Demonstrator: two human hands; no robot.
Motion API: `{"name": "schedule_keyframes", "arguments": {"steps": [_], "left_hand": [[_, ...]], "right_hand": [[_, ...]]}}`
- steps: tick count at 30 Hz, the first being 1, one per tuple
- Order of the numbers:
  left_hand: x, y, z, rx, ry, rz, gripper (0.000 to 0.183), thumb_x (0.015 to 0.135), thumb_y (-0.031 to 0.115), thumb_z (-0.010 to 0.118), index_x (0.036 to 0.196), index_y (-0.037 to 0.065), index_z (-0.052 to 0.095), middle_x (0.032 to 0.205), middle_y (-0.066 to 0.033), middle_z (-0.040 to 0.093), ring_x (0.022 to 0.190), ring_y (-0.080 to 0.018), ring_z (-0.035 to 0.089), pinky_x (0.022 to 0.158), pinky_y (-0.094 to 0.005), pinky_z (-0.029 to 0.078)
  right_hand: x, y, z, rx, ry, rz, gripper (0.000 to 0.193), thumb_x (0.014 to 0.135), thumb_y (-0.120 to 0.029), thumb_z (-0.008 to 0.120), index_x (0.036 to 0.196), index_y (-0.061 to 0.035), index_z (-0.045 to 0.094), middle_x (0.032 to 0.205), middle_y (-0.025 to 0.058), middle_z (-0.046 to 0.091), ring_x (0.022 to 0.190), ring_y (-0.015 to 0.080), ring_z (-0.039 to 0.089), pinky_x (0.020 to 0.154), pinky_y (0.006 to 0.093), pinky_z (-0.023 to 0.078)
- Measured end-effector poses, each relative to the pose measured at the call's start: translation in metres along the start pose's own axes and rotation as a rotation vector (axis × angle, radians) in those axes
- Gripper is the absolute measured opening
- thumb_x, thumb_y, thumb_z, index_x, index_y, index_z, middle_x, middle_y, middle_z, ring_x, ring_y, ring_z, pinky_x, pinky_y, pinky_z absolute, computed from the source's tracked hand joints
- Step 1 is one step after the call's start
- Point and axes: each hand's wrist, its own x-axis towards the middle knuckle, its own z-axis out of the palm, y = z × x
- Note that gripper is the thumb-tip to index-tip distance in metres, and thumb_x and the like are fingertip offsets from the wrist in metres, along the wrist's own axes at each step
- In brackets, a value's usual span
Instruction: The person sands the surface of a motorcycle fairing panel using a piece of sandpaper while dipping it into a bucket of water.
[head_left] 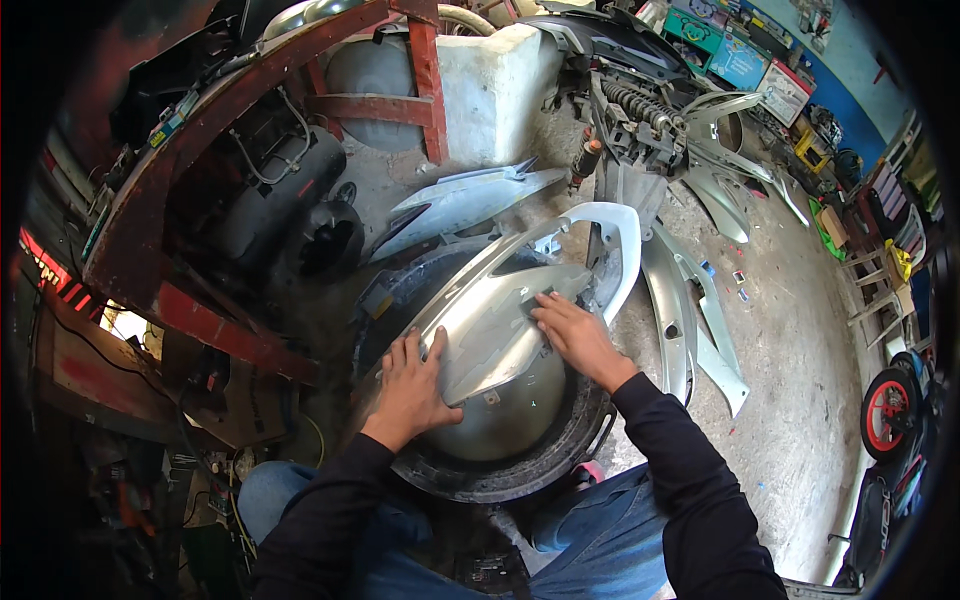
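Concrete floor [790, 330] all round. Black round tub [470, 487] on it, murky liquid [500, 420] inside. Silver panel [485, 325] lying slantwise over tub, within its far rim and beyond. Left hand [410, 390]: fingers spread, laid on panel's near left end. Right hand [580, 338]: fingertips close together, gripping small dark pad [531, 303] against panel.

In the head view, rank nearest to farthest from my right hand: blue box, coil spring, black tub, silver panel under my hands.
1. Silver panel: directly under your right hand.
2. Black tub: below the panel.
3. Coil spring: ahead, slightly right.
4. Blue box: upper right.
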Motion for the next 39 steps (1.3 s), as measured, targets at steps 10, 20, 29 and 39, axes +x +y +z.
{"name": "schedule_keyframes", "arguments": {"steps": [10, 20, 29, 39], "left_hand": [[-0.003, -0.005, -0.007, -0.007, -0.016, 0.013, 0.125, 0.053, 0.040, 0.091, 0.157, 0.005, 0.031, 0.147, -0.0322, 0.037, 0.140, -0.0482, 0.032, 0.112, -0.0561, 0.032], [-0.003, -0.005, -0.004, -0.025, -0.039, 0.009, 0.125, 0.054, 0.040, 0.090, 0.158, 0.006, 0.029, 0.149, -0.0338, 0.035, 0.141, -0.0494, 0.031, 0.113, -0.0571, 0.030], [-0.002, -0.006, 0.000, -0.025, -0.039, 0.008, 0.125, 0.054, 0.040, 0.089, 0.158, 0.007, 0.028, 0.150, -0.0349, 0.033, 0.139, -0.0504, 0.032, 0.112, -0.0579, 0.031], [-0.001, -0.006, -0.005, -0.036, -0.036, 0.015, 0.124, 0.054, 0.040, 0.088, 0.158, 0.006, 0.029, 0.151, -0.0328, 0.033, 0.140, -0.0497, 0.031, 0.112, -0.0595, 0.030]], "right_hand": [[0.003, -0.020, -0.019, -0.063, -0.061, -0.164, 0.038, 0.082, -0.002, 0.067, 0.120, -0.0068, 0.069, 0.123, 0.0133, 0.066, 0.121, 0.0352, 0.060, 0.102, 0.0425, 0.051], [0.003, -0.013, -0.004, -0.049, 0.068, -0.149, 0.034, 0.076, 0.001, 0.068, 0.110, -0.0013, 0.069, 0.114, 0.0143, 0.066, 0.112, 0.0342, 0.063, 0.096, 0.0424, 0.053], [0.012, -0.005, 0.000, -0.039, 0.143, -0.169, 0.026, 0.076, -0.003, 0.073, 0.102, -0.0021, 0.070, 0.108, 0.0123, 0.068, 0.109, 0.0334, 0.065, 0.097, 0.0421, 0.053], [0.011, 0.001, -0.003, 0.040, 0.220, 0.020, 0.024, 0.077, 0.000, 0.071, 0.101, -0.0024, 0.071, 0.107, 0.0126, 0.068, 0.103, 0.0334, 0.065, 0.092, 0.0435, 0.054]]}}
